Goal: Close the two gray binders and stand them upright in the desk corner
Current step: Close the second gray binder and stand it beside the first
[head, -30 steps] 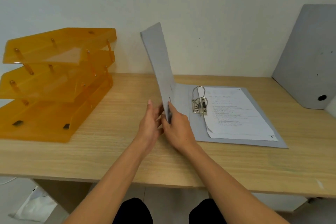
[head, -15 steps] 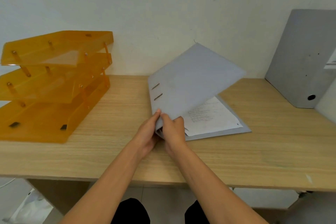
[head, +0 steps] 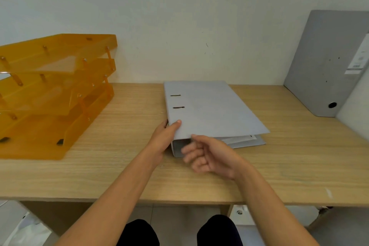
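A gray binder [head: 211, 110] lies flat in the middle of the wooden desk [head: 279, 166], its cover down over the white sheets, whose edges stick out at the near right corner. My left hand [head: 164, 139] grips the binder at its near left spine corner, thumb on top of the cover. Just in front of the binder's near edge, my right hand [head: 209, 156] hovers with fingers loosely apart, holding nothing. A second gray binder [head: 327, 62] stands upright in the far right corner, leaning against the wall.
A three-tier orange plastic letter tray [head: 54, 96] occupies the left part of the desk. The white wall runs along the desk's far edge. My knees show below the desk's front edge.
The binder's cover has swung from upright down onto the sheets. My right hand has let go of the cover and pulled back; my left hand stays on the spine corner.
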